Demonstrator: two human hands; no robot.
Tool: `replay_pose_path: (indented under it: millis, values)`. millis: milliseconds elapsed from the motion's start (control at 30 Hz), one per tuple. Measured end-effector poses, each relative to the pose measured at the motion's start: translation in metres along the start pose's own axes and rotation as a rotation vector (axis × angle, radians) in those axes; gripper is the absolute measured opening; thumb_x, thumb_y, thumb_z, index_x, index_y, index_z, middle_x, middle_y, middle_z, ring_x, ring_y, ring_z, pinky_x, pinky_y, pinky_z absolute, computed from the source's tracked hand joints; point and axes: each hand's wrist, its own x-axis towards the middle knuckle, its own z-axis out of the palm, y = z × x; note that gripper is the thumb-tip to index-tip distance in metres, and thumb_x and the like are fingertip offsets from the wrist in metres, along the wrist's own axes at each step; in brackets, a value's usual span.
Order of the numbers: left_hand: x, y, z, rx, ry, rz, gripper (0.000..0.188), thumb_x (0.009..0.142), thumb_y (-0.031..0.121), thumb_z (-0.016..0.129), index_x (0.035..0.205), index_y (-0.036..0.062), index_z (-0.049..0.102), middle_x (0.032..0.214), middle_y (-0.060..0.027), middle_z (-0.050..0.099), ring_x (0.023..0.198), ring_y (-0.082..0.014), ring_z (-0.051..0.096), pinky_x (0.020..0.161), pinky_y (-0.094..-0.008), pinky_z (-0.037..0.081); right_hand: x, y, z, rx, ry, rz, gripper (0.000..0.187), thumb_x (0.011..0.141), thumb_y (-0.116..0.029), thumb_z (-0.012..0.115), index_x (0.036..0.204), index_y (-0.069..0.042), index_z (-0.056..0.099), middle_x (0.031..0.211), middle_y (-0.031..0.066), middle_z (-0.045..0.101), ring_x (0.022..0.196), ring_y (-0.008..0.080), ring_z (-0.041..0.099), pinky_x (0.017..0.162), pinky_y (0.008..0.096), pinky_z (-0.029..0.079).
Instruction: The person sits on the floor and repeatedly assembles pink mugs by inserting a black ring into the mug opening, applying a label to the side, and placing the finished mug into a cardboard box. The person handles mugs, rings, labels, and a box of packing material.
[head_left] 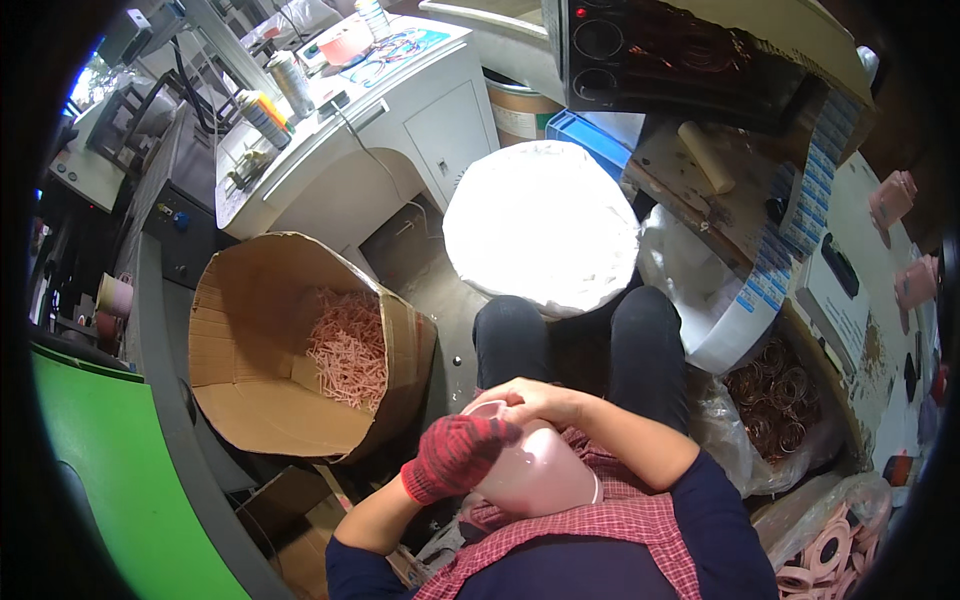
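A pale pink, glossy plastic container lies tilted against my lap, its wide round end toward my body and its narrower end pointing away. My left hand, in a red and black knit glove, is wrapped round its upper left side. At the narrower end, my bare right hand is closed over the rim, close to the gloved fingers. The right fingertips are partly hidden, so I cannot see whether they hold any small piece as well.
A large cardboard box with pink plastic scraps stands to the left. Ahead of my knees is a round white-covered surface. On the right are a bag of copper-coloured coils, a bag of pink rings and a cluttered bench. A green panel borders the left.
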Motion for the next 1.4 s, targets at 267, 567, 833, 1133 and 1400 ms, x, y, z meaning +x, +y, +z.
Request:
replay_pose_path:
  millis: [267, 567, 833, 1133, 1400]
  values:
    - [-0.082, 0.011, -0.086, 0.039, 0.639, -0.474, 0.043, 0.101, 0.016, 0.059, 0.139, -0.0021, 0.056, 0.134, -0.0149, 0.062, 0.122, -0.0262, 0.06, 0.106, -0.0394, 0.047, -0.021, -0.105, -0.153, -1.923, 1.253, -0.233, 0.026, 0.085, -0.02, 0.077, 0.102, -0.002, 0.069, 0.103, 0.0181, 0.067, 0.094, 0.0366, 0.067, 0.082, 0.0446, 0.056]
    - [-0.085, 0.009, -0.15, 1.312, 0.593, -0.448, 0.059, 0.085, 0.007, 0.077, 0.141, 0.0087, 0.059, 0.134, -0.0216, 0.061, 0.126, -0.0409, 0.056, 0.106, -0.0483, 0.047, -0.034, -0.148, -0.164, -1.707, 1.392, -0.451, 0.012, 0.084, -0.016, 0.07, 0.088, -0.005, 0.067, 0.094, 0.0146, 0.07, 0.083, 0.0343, 0.07, 0.075, 0.0444, 0.055]
    - [-0.053, 0.016, -0.079, 1.054, 0.641, -0.082, 0.046, 0.087, 0.028, 0.076, 0.125, 0.0046, 0.066, 0.118, -0.015, 0.07, 0.107, -0.0346, 0.064, 0.099, -0.0499, 0.051, -0.109, -0.09, -0.052, -1.126, 1.069, -0.229, 0.014, 0.084, -0.009, 0.074, 0.093, 0.001, 0.069, 0.086, 0.0132, 0.068, 0.074, 0.0234, 0.067, 0.07, 0.0336, 0.053]
    - [0.052, 0.061, 0.029, 0.431, 0.392, 0.276, 0.082, 0.066, 0.027, 0.092, 0.137, 0.01, 0.055, 0.138, -0.0174, 0.057, 0.125, -0.0374, 0.058, 0.103, -0.0491, 0.048, -0.163, -0.108, 0.048, -0.557, 0.841, -0.333, 0.02, 0.088, -0.007, 0.078, 0.103, 0.004, 0.069, 0.11, 0.0097, 0.073, 0.091, 0.016, 0.071, 0.08, 0.0273, 0.057]
    - [0.063, 0.064, 0.067, 0.354, 0.307, 0.149, 0.094, 0.067, 0.036, 0.088, 0.146, 0.0063, 0.045, 0.138, -0.0094, 0.059, 0.126, -0.0304, 0.059, 0.114, -0.0526, 0.036, -0.148, -0.099, 0.126, -1.555, 0.643, -0.648, 0.038, 0.076, 0.012, 0.065, 0.113, 0.002, 0.066, 0.106, 0.0153, 0.075, 0.083, 0.0267, 0.076, 0.07, 0.032, 0.063]
